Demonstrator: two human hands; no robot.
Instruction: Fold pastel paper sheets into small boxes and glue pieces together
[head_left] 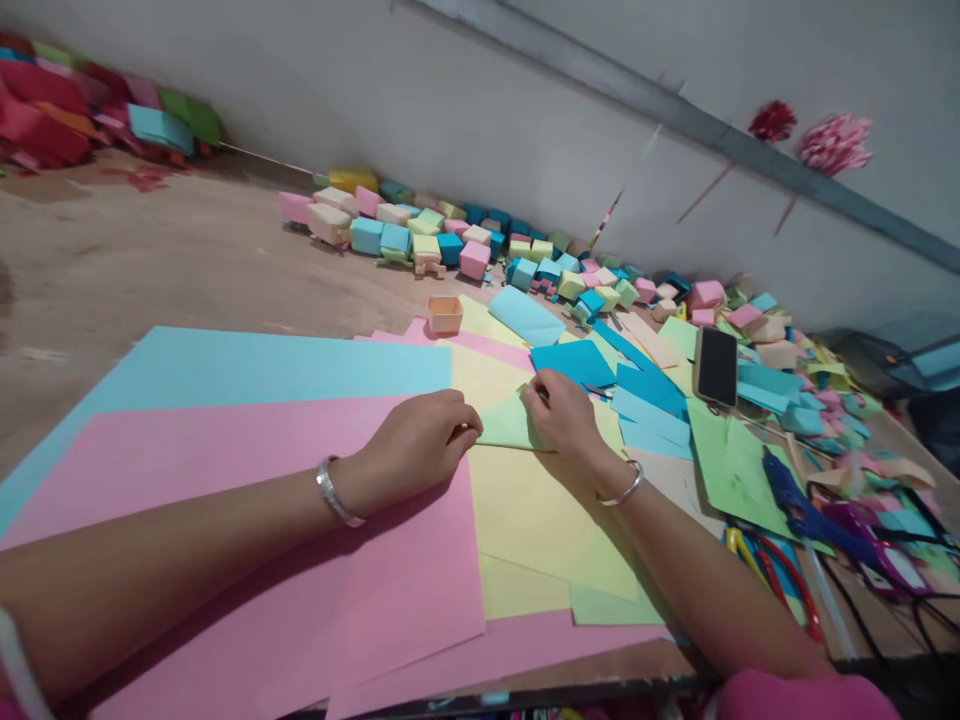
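My left hand [416,440] and my right hand [561,412] both pinch a small light-green folded paper [506,425] that lies on a yellow sheet [540,510]. The left fingers are curled on its left edge, the right fingers press its right corner. Each wrist wears a silver bangle. A large pink sheet [247,470] lies under my left forearm, with a light-blue sheet [247,365] beyond it.
Several small folded paper boxes [450,240] line the wall. One orange box [445,313] stands alone near the sheets. A phone [716,366] lies on blue and green papers at the right. Scissors [772,570] and a blue tool [802,505] lie at the right edge.
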